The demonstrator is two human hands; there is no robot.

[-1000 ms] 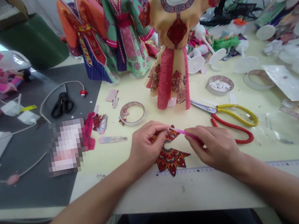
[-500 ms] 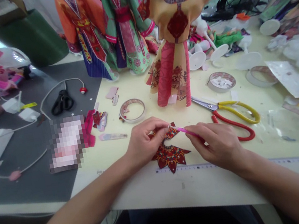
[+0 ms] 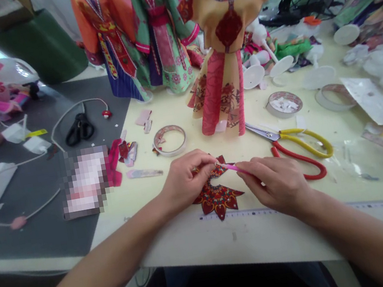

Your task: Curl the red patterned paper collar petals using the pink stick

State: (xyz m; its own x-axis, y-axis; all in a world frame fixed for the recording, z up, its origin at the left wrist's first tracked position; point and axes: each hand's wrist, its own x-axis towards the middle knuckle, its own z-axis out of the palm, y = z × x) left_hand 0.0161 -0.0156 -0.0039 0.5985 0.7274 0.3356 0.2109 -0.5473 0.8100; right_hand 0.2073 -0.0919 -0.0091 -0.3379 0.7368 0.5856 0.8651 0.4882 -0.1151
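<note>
My right hand [image 3: 276,185] grips a slim pink pen-like tool [image 3: 232,167], its tip pointing left. Close to that tip, the thumb and forefinger of my left hand [image 3: 190,176] are pinched together; a tiny pale bit shows there, too small to name. Beneath both hands lies a dark red patterned collar-shaped fabric piece [image 3: 220,201] with pointed petal edges and a round opening, partly covered by my left hand. Along its lower side runs a ruler strip [image 3: 255,213] on the table.
Scissors [image 3: 299,144] with yellow and red handles lie to the right. A tape roll [image 3: 170,141] and a blurred-out phone-like item [image 3: 85,182] are to the left. Dressed doll forms [image 3: 224,58] stand behind. Black scissors [image 3: 78,128] rest on the grey mat [image 3: 37,190].
Both hands stay almost in place over the fabric piece. The pink tool and its tip have shifted very slightly; the camera view moved a little.
</note>
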